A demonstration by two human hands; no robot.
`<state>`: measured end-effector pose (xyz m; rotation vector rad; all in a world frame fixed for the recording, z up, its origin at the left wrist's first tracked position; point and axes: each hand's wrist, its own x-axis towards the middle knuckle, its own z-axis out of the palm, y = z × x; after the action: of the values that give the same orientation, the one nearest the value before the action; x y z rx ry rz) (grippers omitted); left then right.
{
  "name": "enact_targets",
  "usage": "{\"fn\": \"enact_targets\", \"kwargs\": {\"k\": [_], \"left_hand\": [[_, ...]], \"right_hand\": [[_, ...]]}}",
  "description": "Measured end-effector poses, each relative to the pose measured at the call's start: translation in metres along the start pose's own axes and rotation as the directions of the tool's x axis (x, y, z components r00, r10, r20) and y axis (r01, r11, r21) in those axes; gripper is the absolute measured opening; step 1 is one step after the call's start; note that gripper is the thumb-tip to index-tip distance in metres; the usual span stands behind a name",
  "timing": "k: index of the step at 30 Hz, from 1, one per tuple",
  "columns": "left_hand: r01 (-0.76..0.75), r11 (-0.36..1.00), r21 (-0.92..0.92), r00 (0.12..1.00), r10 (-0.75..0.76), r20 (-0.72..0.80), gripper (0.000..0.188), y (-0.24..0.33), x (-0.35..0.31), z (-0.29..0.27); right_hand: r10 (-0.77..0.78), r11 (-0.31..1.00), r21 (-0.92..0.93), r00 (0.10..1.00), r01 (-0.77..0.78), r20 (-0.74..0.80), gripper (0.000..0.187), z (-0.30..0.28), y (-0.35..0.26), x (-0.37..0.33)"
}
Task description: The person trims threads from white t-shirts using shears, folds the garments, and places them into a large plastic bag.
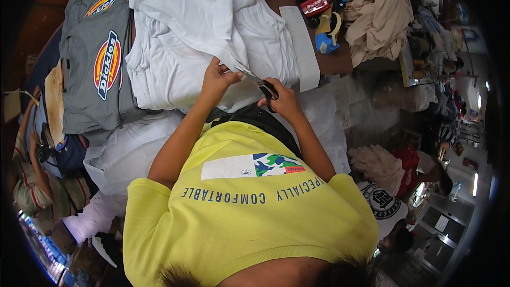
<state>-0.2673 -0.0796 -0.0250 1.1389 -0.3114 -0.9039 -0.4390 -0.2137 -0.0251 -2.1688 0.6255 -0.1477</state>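
Observation:
My left hand [219,81] pinches an edge of a white garment [186,10] between thumb and fingers. The cloth rises from its hand-held edge toward the far side, over a pile of white garments [175,69]. Black-handled scissors [269,95] are gripped in my right hand [284,101], just right of my left. Their blades point left at the pinched edge, and the tips lie against the cloth beside my left fingers. Whether the blades are cutting through it I cannot tell.
Grey printed shirts [95,64] lie left of the white pile. A white paper strip [301,48], a red container [314,5], a tape roll [334,26] and beige cloth [374,10] are on the right. Clear plastic [127,154] spreads along the near side. A person [42,180] works at far left.

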Motion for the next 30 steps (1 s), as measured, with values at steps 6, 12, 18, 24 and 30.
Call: {"fn": "enact_targets", "kwargs": {"k": [6, 12, 18, 24, 30], "left_hand": [[-0.079, 0.996, -0.036, 0.997, 0.078, -0.027, 0.054, -0.005, 0.003, -0.001], [-0.055, 0.998, -0.015, 0.998, 0.055, -0.003, 0.059, -0.009, 0.002, -0.004], [-0.053, 0.996, -0.071, 0.999, 0.053, -0.009, 0.058, -0.003, 0.000, 0.000], [-0.134, 0.987, -0.086, 0.990, 0.130, -0.054, 0.058, -0.001, 0.004, -0.004], [-0.133, 0.988, -0.076, 0.991, 0.130, -0.037, 0.057, -0.005, 0.004, -0.009]], "right_hand": [[-0.086, 0.995, -0.052, 0.990, 0.081, -0.109, 0.062, 0.005, 0.009, -0.005], [-0.064, 0.996, -0.068, 0.996, 0.060, -0.060, 0.067, 0.000, -0.014, 0.010], [-0.053, 0.998, -0.016, 0.998, 0.053, -0.043, 0.063, 0.001, -0.002, 0.011], [-0.024, 0.997, -0.071, 0.997, 0.019, -0.074, 0.061, 0.005, 0.000, 0.006], [-0.095, 0.991, -0.107, 0.992, 0.086, -0.081, 0.067, 0.005, -0.020, 0.021]]}}
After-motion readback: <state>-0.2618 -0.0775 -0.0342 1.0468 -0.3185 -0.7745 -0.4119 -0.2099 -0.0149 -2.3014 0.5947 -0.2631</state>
